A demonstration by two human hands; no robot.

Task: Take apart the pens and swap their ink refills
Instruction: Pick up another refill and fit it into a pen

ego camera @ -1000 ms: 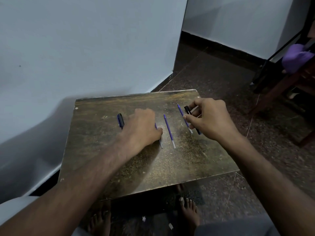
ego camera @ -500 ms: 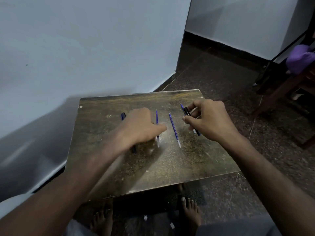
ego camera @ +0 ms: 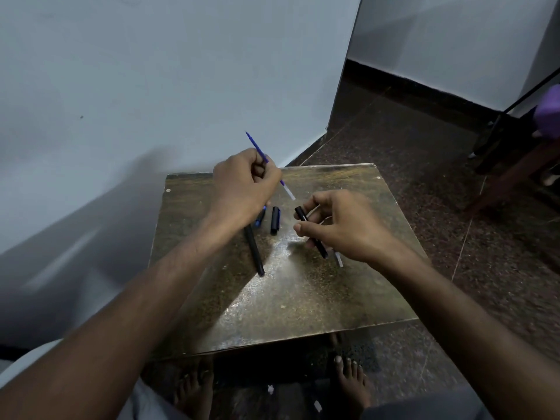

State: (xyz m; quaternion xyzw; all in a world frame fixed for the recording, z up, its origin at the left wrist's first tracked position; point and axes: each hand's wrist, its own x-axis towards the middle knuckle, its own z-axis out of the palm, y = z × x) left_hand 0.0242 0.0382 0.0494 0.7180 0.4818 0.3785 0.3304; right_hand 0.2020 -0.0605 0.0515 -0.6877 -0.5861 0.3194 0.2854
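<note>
Refill-insertion step: left hand (ego camera: 242, 183) pinches a refill (ego camera: 257, 147) raised over the table (ego camera: 303, 298), right hand (ego camera: 339, 225) clamps a barrel (ego camera: 303, 218); next move likely requires aligning refill with the barrel's opening

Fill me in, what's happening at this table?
A person is partway through swapping pen refills. The left hand holds a blue refill lifted off the table, while the right hand grips a black pen barrel. Another black barrel and a black cap lie on the table between the arms.
</note>
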